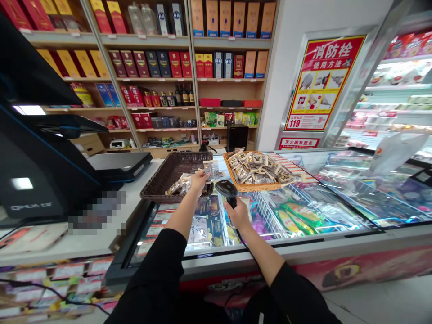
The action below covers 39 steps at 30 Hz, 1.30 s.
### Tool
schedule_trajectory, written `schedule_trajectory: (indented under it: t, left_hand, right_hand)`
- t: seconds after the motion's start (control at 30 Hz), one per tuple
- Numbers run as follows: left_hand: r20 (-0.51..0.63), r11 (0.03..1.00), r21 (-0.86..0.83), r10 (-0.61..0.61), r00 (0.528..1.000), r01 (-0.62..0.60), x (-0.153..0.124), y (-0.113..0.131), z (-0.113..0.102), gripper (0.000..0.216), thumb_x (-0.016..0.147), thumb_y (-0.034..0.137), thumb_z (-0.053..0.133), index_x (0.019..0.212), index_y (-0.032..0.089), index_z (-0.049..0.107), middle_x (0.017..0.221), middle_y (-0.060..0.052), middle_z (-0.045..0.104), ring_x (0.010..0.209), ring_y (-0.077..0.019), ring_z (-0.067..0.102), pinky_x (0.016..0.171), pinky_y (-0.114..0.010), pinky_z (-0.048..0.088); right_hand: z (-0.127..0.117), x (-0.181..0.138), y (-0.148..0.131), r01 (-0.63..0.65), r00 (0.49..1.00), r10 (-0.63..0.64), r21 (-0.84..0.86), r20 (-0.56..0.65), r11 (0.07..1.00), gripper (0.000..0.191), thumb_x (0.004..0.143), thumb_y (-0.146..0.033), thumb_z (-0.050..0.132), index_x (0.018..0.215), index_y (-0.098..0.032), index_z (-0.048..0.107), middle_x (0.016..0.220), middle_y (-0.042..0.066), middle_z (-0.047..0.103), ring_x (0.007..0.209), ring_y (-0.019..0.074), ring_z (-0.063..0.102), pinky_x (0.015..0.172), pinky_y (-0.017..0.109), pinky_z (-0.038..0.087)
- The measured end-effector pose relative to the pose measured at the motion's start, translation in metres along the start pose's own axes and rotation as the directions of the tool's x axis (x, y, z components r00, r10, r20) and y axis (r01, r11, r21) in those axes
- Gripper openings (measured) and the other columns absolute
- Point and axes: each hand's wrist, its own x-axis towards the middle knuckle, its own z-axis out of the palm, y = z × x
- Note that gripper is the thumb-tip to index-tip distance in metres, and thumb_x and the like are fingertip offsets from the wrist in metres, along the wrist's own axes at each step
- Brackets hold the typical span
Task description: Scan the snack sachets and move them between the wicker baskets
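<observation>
Scanner (225, 188) | right grip (239, 214) clamped on it; left grip (199, 178) pinching packet (212, 170) | dark basket (162, 177) beneath

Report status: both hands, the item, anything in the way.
Left hand pinching small packet at dark basket rim. Right hand gripping scanner, head toward packet. Nothing between them.

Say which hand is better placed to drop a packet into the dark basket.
Left, likely: left hand holds a packet at the edge of the dark wicker basket; right hand is busy gripping the barcode scanner.
</observation>
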Motion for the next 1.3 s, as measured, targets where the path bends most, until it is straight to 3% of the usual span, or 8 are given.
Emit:
schedule_trajectory:
  t: [0.6, 0.7, 0.8, 0.9, 1.0, 1.1, 1.2, 1.3]
  left_hand:
    - [-0.005, 0.997, 0.053, 0.052, 0.999, -0.051, 0.001, -0.005, -0.003, 0.029, 0.062, 0.029, 0.074, 0.087, 0.014, 0.071, 0.064, 0.001, 0.062, 0.056, -0.011, 0.053, 0.053, -0.021, 0.039]
    - [-0.003, 0.993, 0.068, 0.093, 0.996, -0.093, 0.002, -0.004, -0.003, 0.024, 0.068, 0.027, 0.068, 0.09, 0.015, 0.071, 0.074, -0.002, 0.067, 0.065, -0.0137, 0.059, 0.063, -0.024, 0.046]
    - [-0.152, 0.97, 0.153, 0.21, 0.966, -0.187, -0.002, 0.003, -0.003, 0.035, 0.078, 0.022, 0.056, 0.11, 0.016, 0.068, 0.092, -0.006, 0.07, 0.082, -0.0176, 0.063, 0.08, -0.03, 0.048]
    - [-0.305, 0.882, 0.428, 0.345, 0.888, -0.196, -0.015, 0.015, -0.003, 0.047, 0.083, 0.018, 0.05, 0.129, 0.019, 0.058, 0.108, -0.009, 0.067, 0.096, -0.022, 0.062, 0.091, -0.035, 0.045]
    - [-0.346, 0.694, 0.718, 0.413, 0.843, -0.046, -0.033, 0.027, -0.002, 0.056, 0.078, 0.01, 0.051, 0.133, 0.019, 0.054, 0.119, -0.014, 0.059, 0.111, -0.0276, 0.055, 0.098, -0.04, 0.04]
    - [-0.382, 0.581, 0.811, 0.439, 0.813, 0.067, -0.046, 0.034, 0.003, 0.065, 0.073, 0.004, 0.051, 0.136, 0.02, 0.051, 0.126, -0.015, 0.051, 0.118, -0.0301, 0.049, 0.101, -0.044, 0.037]
    - [-0.3, 0.55, 0.834, 0.506, 0.808, -0.035, -0.048, 0.036, 0.014, 0.062, 0.072, 0.003, 0.05, 0.131, 0.021, 0.055, 0.127, -0.013, 0.05, 0.121, -0.0298, 0.047, 0.102, -0.044, 0.035]
    - [-0.079, 0.519, 0.807, 0.567, 0.82, -0.281, -0.041, 0.035, 0.035, 0.053, 0.071, 0.002, 0.049, 0.118, 0.021, 0.064, 0.12, -0.011, 0.054, 0.118, -0.0264, 0.049, 0.103, -0.039, 0.036]
  right_hand:
    - [0.0, -0.002, 0.001, 0.012, 1.0, -0.012, -0.029, -0.007, 1.0, 0.028, 0.077, -0.045, 0.057, 0.086, -0.02, 0.062, 0.048, -0.003, 0.054, 0.049, 0.019, 0.056, 0.048, 0.026, 0.04]
    - [-0.001, -0.003, 0.0, -0.027, 1.0, 0.028, 0.042, -0.01, 0.999, 0.025, 0.078, -0.044, 0.057, 0.085, -0.02, 0.059, 0.045, -0.005, 0.052, 0.042, 0.017, 0.052, 0.046, 0.026, 0.04]
    - [-0.003, -0.004, -0.001, -0.087, 0.995, 0.093, 0.167, -0.028, 0.982, 0.021, 0.079, -0.043, 0.058, 0.08, -0.022, 0.054, 0.045, -0.007, 0.05, 0.037, 0.0146, 0.048, 0.043, 0.026, 0.039]
    - [-0.007, -0.003, -0.001, -0.135, 0.983, 0.168, 0.343, -0.068, 0.929, 0.023, 0.077, -0.043, 0.06, 0.076, -0.023, 0.049, 0.048, -0.007, 0.051, 0.036, 0.013, 0.046, 0.039, 0.025, 0.039]
    - [-0.009, 0.0, 0.003, -0.18, 0.965, 0.249, 0.474, -0.087, 0.862, 0.026, 0.074, -0.045, 0.062, 0.074, -0.023, 0.046, 0.05, -0.007, 0.052, 0.035, 0.0119, 0.045, 0.035, 0.024, 0.038]
    - [-0.009, 0.002, 0.005, -0.208, 0.954, 0.29, 0.53, -0.076, 0.822, 0.028, 0.072, -0.045, 0.063, 0.072, -0.023, 0.045, 0.05, -0.007, 0.052, 0.034, 0.0109, 0.045, 0.034, 0.023, 0.037]
    - [-0.012, 0.005, 0.003, -0.198, 0.96, 0.273, 0.554, -0.056, 0.809, 0.027, 0.072, -0.042, 0.063, 0.069, -0.023, 0.044, 0.048, -0.007, 0.05, 0.033, 0.0101, 0.044, 0.033, 0.023, 0.036]
    - [-0.028, 0.016, -0.001, -0.145, 0.967, 0.237, 0.576, -0.088, 0.804, 0.026, 0.071, -0.041, 0.062, 0.069, -0.023, 0.044, 0.047, -0.007, 0.05, 0.033, 0.0102, 0.044, 0.033, 0.023, 0.036]
